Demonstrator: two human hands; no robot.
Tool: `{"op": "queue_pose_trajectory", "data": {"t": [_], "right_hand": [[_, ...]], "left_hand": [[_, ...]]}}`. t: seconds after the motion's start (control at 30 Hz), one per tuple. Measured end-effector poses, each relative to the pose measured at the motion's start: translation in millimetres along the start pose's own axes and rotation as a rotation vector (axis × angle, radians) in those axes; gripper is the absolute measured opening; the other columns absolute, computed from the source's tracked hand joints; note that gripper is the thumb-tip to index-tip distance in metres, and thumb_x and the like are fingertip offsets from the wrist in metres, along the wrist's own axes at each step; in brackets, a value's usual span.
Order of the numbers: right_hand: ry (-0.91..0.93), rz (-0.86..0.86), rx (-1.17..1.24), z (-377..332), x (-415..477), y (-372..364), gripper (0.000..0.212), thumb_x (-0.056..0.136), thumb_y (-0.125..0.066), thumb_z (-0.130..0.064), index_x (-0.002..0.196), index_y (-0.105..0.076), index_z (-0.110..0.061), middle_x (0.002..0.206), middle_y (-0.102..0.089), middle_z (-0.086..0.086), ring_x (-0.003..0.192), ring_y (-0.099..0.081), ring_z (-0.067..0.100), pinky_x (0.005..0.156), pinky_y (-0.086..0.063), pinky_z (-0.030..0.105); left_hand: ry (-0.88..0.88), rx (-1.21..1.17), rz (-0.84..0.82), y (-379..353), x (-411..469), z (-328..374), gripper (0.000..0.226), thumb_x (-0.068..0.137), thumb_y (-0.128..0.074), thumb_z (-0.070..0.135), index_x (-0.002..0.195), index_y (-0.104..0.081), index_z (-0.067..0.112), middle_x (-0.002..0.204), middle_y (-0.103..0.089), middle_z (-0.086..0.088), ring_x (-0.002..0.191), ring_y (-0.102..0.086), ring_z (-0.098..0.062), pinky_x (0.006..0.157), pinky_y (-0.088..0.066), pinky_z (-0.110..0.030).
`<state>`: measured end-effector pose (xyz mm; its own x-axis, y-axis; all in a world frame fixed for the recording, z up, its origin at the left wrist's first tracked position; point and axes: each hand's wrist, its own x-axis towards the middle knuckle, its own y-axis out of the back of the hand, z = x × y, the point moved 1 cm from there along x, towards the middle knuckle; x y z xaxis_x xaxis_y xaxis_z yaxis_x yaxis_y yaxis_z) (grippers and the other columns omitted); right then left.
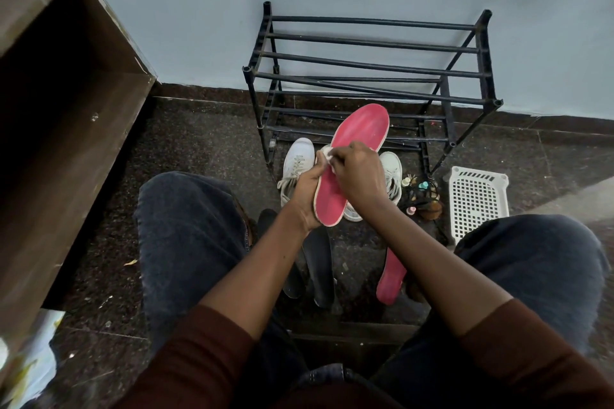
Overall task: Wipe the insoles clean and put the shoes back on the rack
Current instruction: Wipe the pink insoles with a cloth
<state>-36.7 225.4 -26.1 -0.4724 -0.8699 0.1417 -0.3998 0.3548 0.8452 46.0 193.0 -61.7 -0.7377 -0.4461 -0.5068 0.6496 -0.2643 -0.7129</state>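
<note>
My left hand (304, 194) grips a pink insole (360, 129) from below and holds it up over the floor. Pressed against the insole's middle, my right hand (357, 173) pinches a small white cloth (327, 153). Two white sneakers stand on the floor beneath, one at the left (297, 163), one at the right (392, 173), partly hidden by my hands. A second pink insole (392, 276) and two dark insoles (319, 269) lie between my knees. The black shoe rack (372, 76) stands bare against the wall.
A white perforated basket (476, 201) sits on the floor right of the rack. Small bottles and odds (420, 194) lie between it and the right sneaker. A brown cabinet (59, 116) fills the left side. The floor is dark speckled stone.
</note>
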Motion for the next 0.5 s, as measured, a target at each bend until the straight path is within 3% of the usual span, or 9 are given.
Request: {"op": "queue_pose_trajectory", "data": {"t": [0.2, 0.33, 0.4, 0.5], "right_hand": [[-0.138, 0.063, -0.030, 6.9, 23.5, 3.7, 0.022, 0.092, -0.052, -0.015, 0.104, -0.068, -0.005, 0.103, -0.062, 0.019, 0.093, -0.057, 0.036, 0.070, -0.041, 0.036], [-0.040, -0.025, 0.003, 1.0, 7.1, 4.1, 0.021, 0.091, -0.055, -0.012, 0.104, -0.068, -0.003, 0.099, -0.061, 0.019, 0.088, -0.059, 0.033, 0.067, -0.037, 0.029], [0.005, -0.088, 0.017, -3.4, -7.7, 2.3, 0.020, 0.091, -0.054, -0.012, 0.100, -0.068, -0.002, 0.097, -0.060, 0.019, 0.083, -0.059, 0.032, 0.067, -0.040, 0.030], [0.017, -0.130, 0.049, -5.5, -27.3, 0.2, 0.018, 0.090, -0.054, -0.012, 0.096, -0.069, -0.003, 0.092, -0.059, 0.018, 0.078, -0.058, 0.030, 0.065, -0.038, 0.027]], "left_hand": [[0.009, 0.066, 0.018, 8.4, 0.9, -8.9, 0.047, 0.101, -0.026, 0.045, 0.105, -0.061, 0.015, 0.082, -0.070, -0.005, 0.067, -0.065, -0.019, 0.060, -0.052, -0.026], [-0.017, -0.012, 0.033, 9.0, 3.6, -9.3, 0.043, 0.097, -0.035, 0.044, 0.099, -0.068, 0.016, 0.091, -0.068, -0.006, 0.084, -0.064, -0.021, 0.076, -0.052, -0.034], [-0.021, -0.054, 0.021, 10.1, 5.6, -8.1, 0.052, 0.097, -0.035, 0.044, 0.091, -0.076, 0.012, 0.090, -0.070, -0.008, 0.088, -0.067, -0.023, 0.082, -0.053, -0.035], [0.013, -0.094, 0.023, 12.4, 7.0, -7.2, 0.064, 0.099, -0.027, 0.051, 0.109, -0.065, 0.000, 0.103, -0.064, -0.016, 0.100, -0.062, -0.029, 0.097, -0.045, -0.041]]}}
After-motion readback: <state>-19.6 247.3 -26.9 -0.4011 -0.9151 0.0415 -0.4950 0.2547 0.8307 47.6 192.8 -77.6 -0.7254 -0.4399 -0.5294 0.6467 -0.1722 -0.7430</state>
